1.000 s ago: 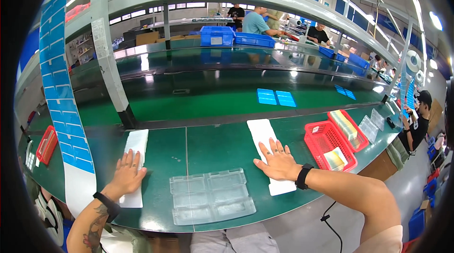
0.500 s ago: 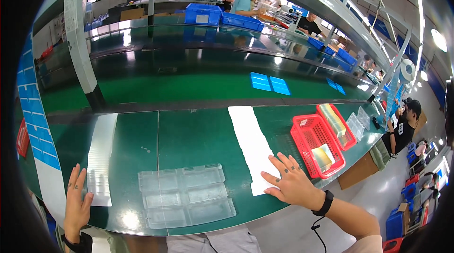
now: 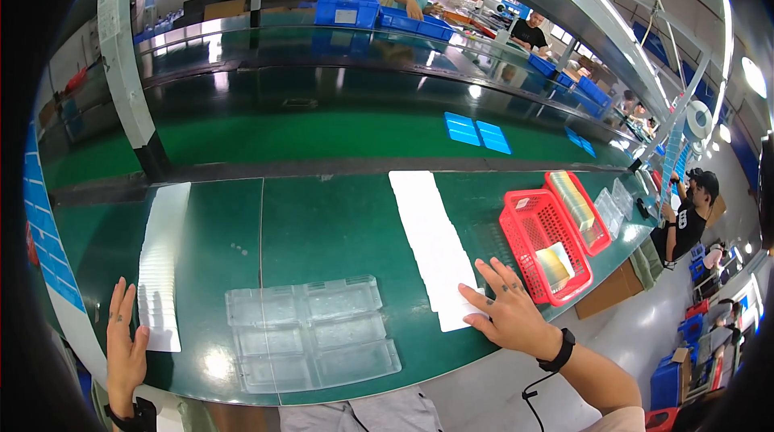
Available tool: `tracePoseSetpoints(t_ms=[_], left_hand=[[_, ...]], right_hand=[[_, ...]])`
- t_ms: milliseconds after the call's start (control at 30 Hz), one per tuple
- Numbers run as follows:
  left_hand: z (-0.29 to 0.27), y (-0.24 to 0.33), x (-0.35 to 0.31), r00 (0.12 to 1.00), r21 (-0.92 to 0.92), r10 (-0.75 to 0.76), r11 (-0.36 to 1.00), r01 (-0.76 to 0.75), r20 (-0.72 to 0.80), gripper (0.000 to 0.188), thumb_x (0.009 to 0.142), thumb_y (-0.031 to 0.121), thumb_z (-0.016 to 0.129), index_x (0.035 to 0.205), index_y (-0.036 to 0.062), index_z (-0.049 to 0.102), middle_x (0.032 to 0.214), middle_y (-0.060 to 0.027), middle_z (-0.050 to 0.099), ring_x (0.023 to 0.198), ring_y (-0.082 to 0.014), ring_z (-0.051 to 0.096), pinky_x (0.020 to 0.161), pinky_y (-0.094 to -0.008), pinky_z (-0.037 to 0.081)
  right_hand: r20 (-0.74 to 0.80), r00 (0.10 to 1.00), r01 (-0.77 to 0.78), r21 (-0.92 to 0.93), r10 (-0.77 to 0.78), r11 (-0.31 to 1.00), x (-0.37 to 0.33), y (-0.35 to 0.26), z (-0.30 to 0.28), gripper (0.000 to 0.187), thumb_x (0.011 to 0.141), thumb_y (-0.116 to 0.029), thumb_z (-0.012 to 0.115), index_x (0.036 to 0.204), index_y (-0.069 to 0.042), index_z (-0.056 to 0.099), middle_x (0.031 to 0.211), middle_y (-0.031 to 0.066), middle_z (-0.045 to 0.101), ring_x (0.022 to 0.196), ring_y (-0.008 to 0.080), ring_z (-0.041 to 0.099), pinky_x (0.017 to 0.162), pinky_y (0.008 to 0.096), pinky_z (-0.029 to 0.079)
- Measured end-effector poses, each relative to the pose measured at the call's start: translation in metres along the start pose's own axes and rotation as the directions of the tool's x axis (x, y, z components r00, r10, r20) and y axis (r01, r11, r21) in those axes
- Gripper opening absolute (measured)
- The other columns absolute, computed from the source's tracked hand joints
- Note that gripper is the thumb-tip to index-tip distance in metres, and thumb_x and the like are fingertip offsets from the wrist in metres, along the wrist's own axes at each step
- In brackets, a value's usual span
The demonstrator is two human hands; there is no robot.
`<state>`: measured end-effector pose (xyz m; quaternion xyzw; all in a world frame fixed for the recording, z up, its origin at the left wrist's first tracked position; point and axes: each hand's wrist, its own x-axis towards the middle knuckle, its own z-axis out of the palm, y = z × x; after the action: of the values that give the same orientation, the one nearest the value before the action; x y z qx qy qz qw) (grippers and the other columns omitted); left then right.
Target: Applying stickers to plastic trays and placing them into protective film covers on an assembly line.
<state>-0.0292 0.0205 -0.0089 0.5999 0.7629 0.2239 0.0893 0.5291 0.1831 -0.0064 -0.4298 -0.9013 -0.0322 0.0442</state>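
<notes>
My right hand (image 3: 516, 313) lies with fingers spread at the near end of a long overlapped row of white cards (image 3: 427, 234). Its thumb and forefinger touch the nearest card, which sticks out slightly from the row. On the left, my left hand (image 3: 126, 343) is held open, fingers up, beside the near end of a second row of thin pale, shiny sheets (image 3: 161, 262). Whether it touches them I cannot tell. Between the rows, a clear plastic tray (image 3: 310, 333) with several shallow compartments lies near the table's front edge.
Right of the white cards stand two red baskets (image 3: 528, 226) holding stacks of cards (image 3: 556, 267). Clear plastic trays (image 3: 613, 206) lie beyond them. Blue sheets (image 3: 477, 133) rest on the green conveyor belt (image 3: 322, 129). A grey post (image 3: 125, 69) rises at left. Other people work beyond the belt and at right.
My right hand has moved slightly right, and the nearest white card now juts out more from its row. The blue sheets on the belt have shifted right. My left hand stays by its row.
</notes>
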Motion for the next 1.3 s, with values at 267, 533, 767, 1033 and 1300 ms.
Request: tracePoseSetpoints(t_ms=[267,533,767,1033,1300], left_hand=[[0.001,-0.004,0.006,1.000,0.017,0.012,1.000,-0.013,0.014,0.060,0.084,0.003,0.052,0.143,-0.0024,0.042,0.156,-0.0224,0.030,0.146,-0.0386,0.026,0.118,-0.0459,0.021],[0.008,-0.021,-0.001,0.978,0.188,0.210,0.961,-0.205,-0.009,0.053,0.081,0.007,0.064,0.133,-0.0031,0.054,0.144,-0.0324,0.041,0.134,-0.0493,0.038,0.112,-0.0513,0.032],[0.008,-0.001,-0.011,0.992,0.193,0.117,0.973,-0.125,0.053,0.051,0.086,0.012,0.067,0.137,0.0107,0.056,0.149,-0.0279,0.038,0.138,-0.0458,0.035,0.112,-0.0477,0.032],[0.005,-0.012,-0.009,0.992,0.209,0.118,0.970,-0.125,0.045,0.049,0.088,0.017,0.068,0.136,0.0124,0.058,0.150,-0.0272,0.037,0.139,-0.0457,0.034,0.112,-0.0476,0.032],[0.000,-0.009,-0.006,0.993,0.127,0.116,0.985,-0.118,0.025,0.028,0.079,0.013,0.077,0.104,0.0086,0.066,0.151,-0.0233,0.034,0.141,-0.0457,0.030,0.112,-0.0493,0.031]], right_hand=[[-0.037,0.999,-0.002,0.059,0.004,0.998,0.001,-0.002,0.006,0.034,0.093,-0.035,0.064,0.122,-0.018,0.068,0.149,0.0197,0.036,0.137,0.0469,0.032,0.110,0.0570,0.032],[-0.095,0.995,-0.018,0.067,0.025,0.998,-0.001,0.000,0.017,0.044,0.074,-0.019,0.078,0.117,-0.014,0.070,0.142,0.0247,0.045,0.132,0.0490,0.039,0.110,0.0550,0.033],[-0.064,0.992,-0.094,0.188,0.108,0.978,-0.003,-0.002,0.012,0.036,0.075,-0.013,0.075,0.111,-0.007,0.072,0.146,0.0274,0.038,0.136,0.0504,0.032,0.110,0.0543,0.031],[-0.067,0.990,-0.107,0.205,0.123,0.973,-0.001,-0.010,0.010,0.039,0.074,-0.013,0.077,0.112,-0.007,0.072,0.146,0.0265,0.038,0.137,0.0495,0.031,0.110,0.0543,0.031],[-0.220,0.959,-0.098,0.331,0.177,0.939,0.000,-0.011,0.002,0.022,0.063,-0.005,0.082,0.078,-0.005,0.066,0.120,0.0192,0.048,0.133,0.0481,0.035,0.107,0.0567,0.032]])
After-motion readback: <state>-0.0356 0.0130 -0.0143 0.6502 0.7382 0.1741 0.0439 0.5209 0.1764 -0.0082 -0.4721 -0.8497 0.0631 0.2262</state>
